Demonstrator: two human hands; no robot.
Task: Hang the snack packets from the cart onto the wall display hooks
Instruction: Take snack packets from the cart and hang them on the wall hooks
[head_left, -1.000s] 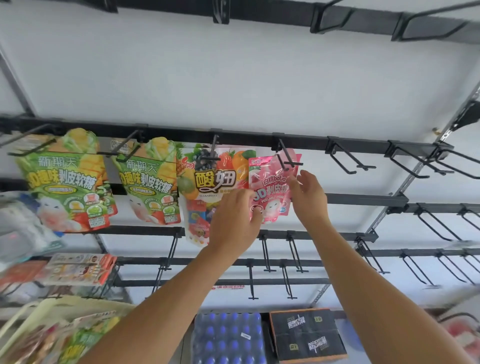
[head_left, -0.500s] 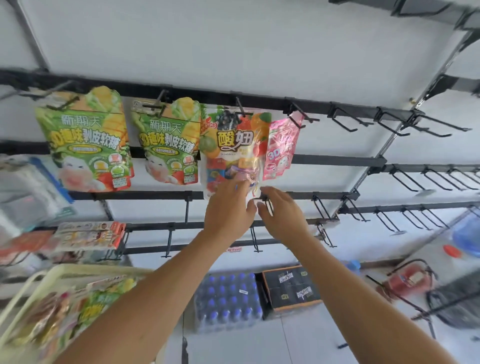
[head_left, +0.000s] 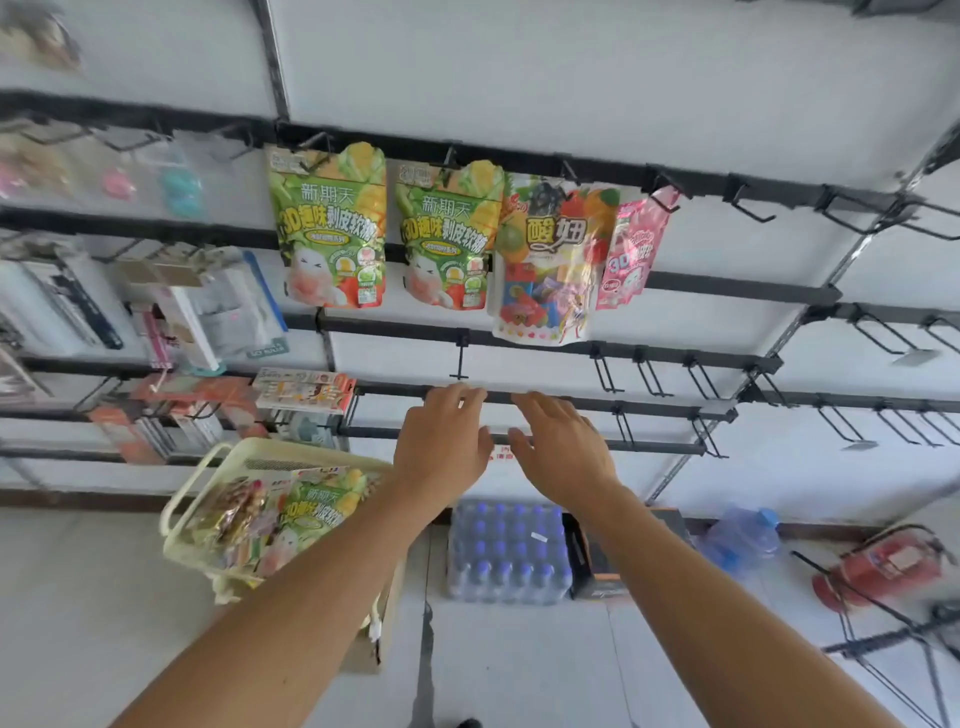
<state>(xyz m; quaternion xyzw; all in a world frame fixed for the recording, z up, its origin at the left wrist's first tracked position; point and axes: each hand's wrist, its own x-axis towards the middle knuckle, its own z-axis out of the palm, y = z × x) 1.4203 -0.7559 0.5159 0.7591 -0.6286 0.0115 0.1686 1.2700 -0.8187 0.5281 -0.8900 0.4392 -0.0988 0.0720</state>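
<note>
**Four packets up, more waiting in the cart**

Across the upper middle of the frame four snack packets hang from the top rail: two green packets (head_left: 332, 228) (head_left: 449, 236), a multicolour fruit packet (head_left: 550, 260) and a pink packet (head_left: 631, 249), which sits tilted on its hook. The empty hooks (head_left: 748, 205) to their right await stock. At lower left the cream cart (head_left: 208, 483) holds several more packets, so the job looks partly done. The left hand (head_left: 441, 447) and right hand (head_left: 563, 452), at centre frame, hold nothing, fingers loosely spread.
</note>
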